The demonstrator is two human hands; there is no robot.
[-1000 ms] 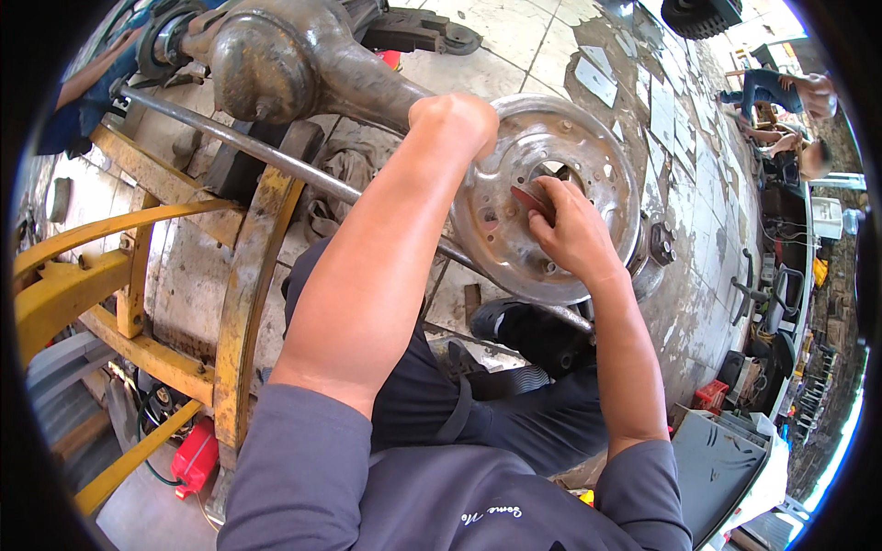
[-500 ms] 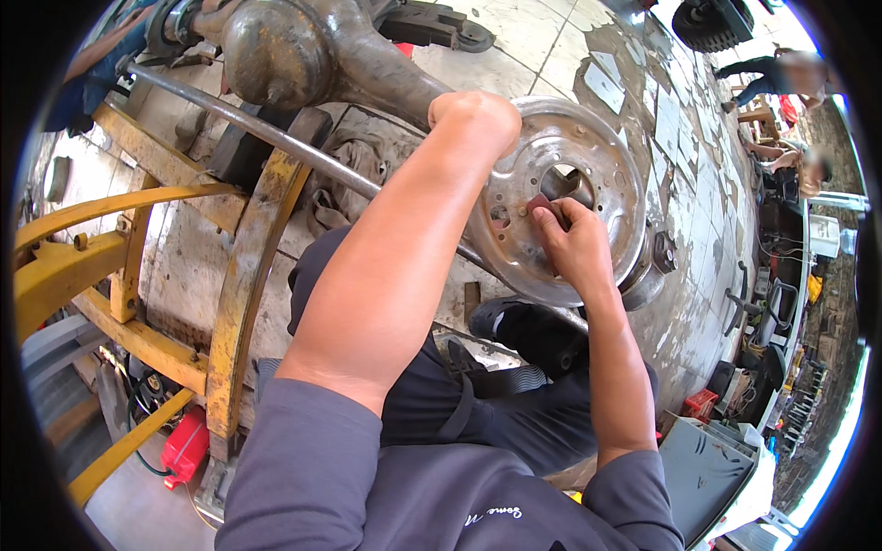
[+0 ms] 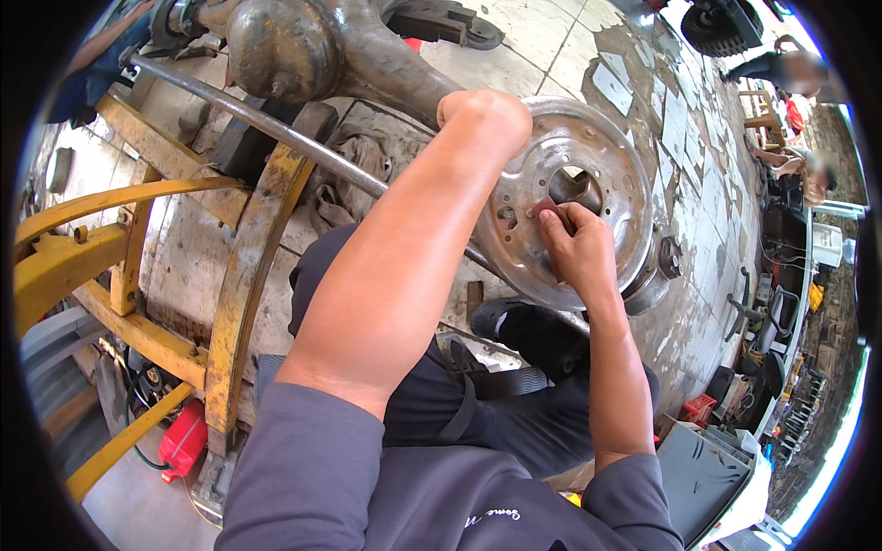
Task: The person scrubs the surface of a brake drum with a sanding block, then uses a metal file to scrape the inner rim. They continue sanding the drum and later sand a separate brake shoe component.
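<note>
A round silver metal hub flange [image 3: 611,161] with several bolt holes and a dark centre opening sits at the end of a rusty axle housing [image 3: 303,46]. My right hand [image 3: 574,243] presses a small reddish piece of abrasive paper [image 3: 549,209] against the flange face, just left of the centre hole. My left hand [image 3: 487,110] is closed over the flange's upper left rim, fingers hidden behind it. A long steel rod [image 3: 276,129] runs diagonally under my left forearm.
A yellow steel stand [image 3: 230,275] carries the axle at left, with a red can [image 3: 182,441] at its foot. The floor is cracked tile [image 3: 643,64]. A tyre [image 3: 726,23] and seated people [image 3: 795,73] are at far right. My dark shoe [image 3: 524,326] rests below the flange.
My right hand has slid left and slightly up across the flange face with the abrasive paper. My left hand keeps its hold on the rim. The view has shifted a little.
</note>
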